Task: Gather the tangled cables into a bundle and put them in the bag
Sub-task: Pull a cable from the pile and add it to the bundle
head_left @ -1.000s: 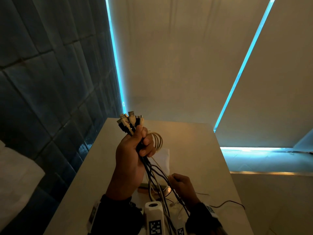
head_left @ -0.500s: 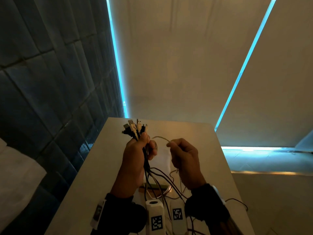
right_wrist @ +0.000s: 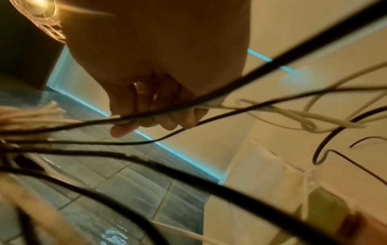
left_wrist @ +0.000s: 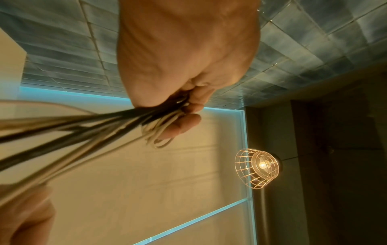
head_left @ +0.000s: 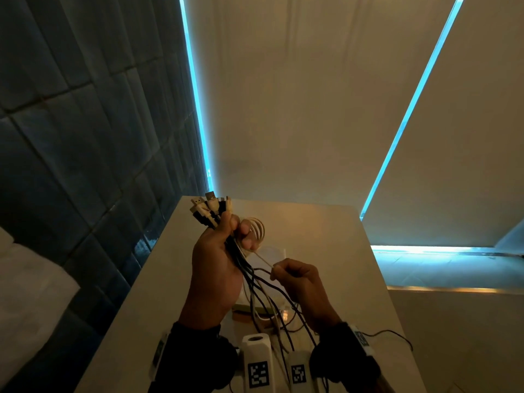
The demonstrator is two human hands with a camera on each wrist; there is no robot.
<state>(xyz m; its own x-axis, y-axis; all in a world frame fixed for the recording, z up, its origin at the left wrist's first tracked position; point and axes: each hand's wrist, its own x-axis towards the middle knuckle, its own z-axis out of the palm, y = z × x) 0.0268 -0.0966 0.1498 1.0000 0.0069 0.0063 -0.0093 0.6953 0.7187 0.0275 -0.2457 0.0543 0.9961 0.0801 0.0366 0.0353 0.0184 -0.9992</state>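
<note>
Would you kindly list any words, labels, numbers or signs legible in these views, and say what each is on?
No readable words, brands or numbers in any view.
White wrist units: each bears a square black-and-white code marker, a pattern and not text.
Right wristband: a small marker patch, too small to read.
Cable plugs above the left hand: any marks are too small and dim.

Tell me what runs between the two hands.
A taut white cable spans from the left hand to the right hand, which pinches it; the head view shows this.
</note>
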